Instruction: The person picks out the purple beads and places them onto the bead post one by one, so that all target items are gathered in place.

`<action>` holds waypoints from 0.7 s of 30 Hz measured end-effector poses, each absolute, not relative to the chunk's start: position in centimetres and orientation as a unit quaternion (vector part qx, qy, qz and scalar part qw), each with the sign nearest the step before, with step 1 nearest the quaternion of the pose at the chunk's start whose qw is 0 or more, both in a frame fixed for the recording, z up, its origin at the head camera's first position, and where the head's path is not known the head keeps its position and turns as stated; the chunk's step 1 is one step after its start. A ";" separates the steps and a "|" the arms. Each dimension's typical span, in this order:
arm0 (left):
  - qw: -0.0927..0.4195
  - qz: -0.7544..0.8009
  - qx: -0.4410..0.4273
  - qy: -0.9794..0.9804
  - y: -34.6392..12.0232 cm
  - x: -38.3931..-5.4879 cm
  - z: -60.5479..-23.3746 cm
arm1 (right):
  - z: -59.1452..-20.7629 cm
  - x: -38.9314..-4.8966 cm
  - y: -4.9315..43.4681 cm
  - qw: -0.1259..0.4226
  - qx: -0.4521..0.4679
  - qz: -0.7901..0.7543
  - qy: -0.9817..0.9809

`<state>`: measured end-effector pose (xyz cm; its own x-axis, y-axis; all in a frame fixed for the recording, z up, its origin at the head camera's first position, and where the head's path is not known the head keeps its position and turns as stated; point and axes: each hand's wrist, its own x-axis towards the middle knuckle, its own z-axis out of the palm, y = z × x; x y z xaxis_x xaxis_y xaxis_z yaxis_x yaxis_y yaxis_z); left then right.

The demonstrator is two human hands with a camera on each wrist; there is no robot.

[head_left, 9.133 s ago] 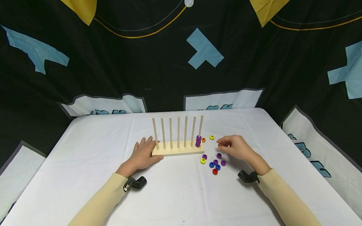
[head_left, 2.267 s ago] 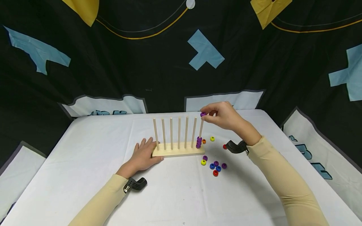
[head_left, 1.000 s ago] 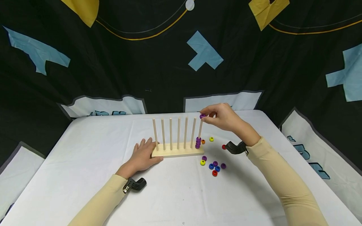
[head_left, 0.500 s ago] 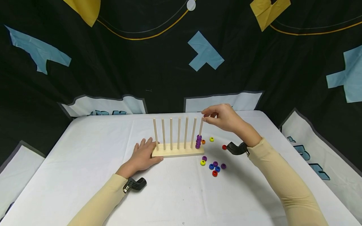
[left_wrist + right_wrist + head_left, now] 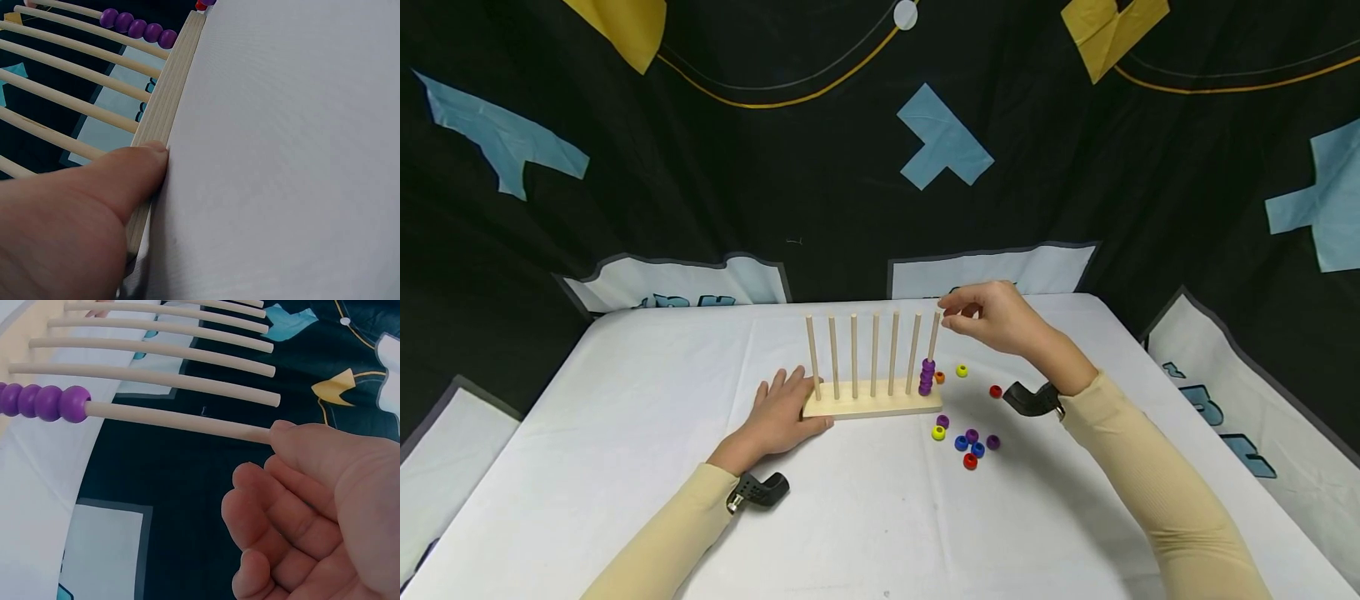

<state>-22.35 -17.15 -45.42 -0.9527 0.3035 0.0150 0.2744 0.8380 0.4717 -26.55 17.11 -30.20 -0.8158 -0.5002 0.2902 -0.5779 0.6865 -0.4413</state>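
Observation:
A wooden peg rack (image 5: 880,405) with a row of upright pegs stands on the table. Its rightmost peg carries a stack of purple beads (image 5: 927,377), also large in the right wrist view; the other pegs are bare. My left hand (image 5: 779,415) holds the rack's left end, the thumb (image 5: 134,178) against the front edge and the index finger toward the back, its tip partly hidden. Beside the top of the rightmost peg is my right hand (image 5: 996,318), fingers loosely bent with no bead between them. In the right wrist view the thumb tip (image 5: 284,431) overlaps that peg's end.
Loose purple, blue, red and yellow beads lie in front right of the rack, including a blue bead (image 5: 977,450). An orange bead (image 5: 939,377), a yellow bead (image 5: 962,370) and a red bead (image 5: 996,391) lie farther back. A dark curtain (image 5: 835,183) hangs behind the table.
The purple bead pinched at the rightmost peg's top has left my right fingers and slid down onto the stack. My right hand has drawn slightly right. My left hand stays put.

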 end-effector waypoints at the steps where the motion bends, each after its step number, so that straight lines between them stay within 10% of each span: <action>1: 0.030 0.241 0.151 0.958 -17.1 -22.4 -45.4 | -30.3 -26.5 17.2 0.073 0.294 0.264 -0.916; 21: 0.030 0.237 0.151 0.959 -17.1 -22.3 -45.3 | -35.5 -25.8 19.5 0.041 0.279 0.276 -0.919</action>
<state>-22.31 -17.10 -45.34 -0.9525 0.3041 0.0152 0.2761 0.8415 0.4645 -25.77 19.46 -35.53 -0.8413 -0.4899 0.2283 -0.5347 0.6926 -0.4842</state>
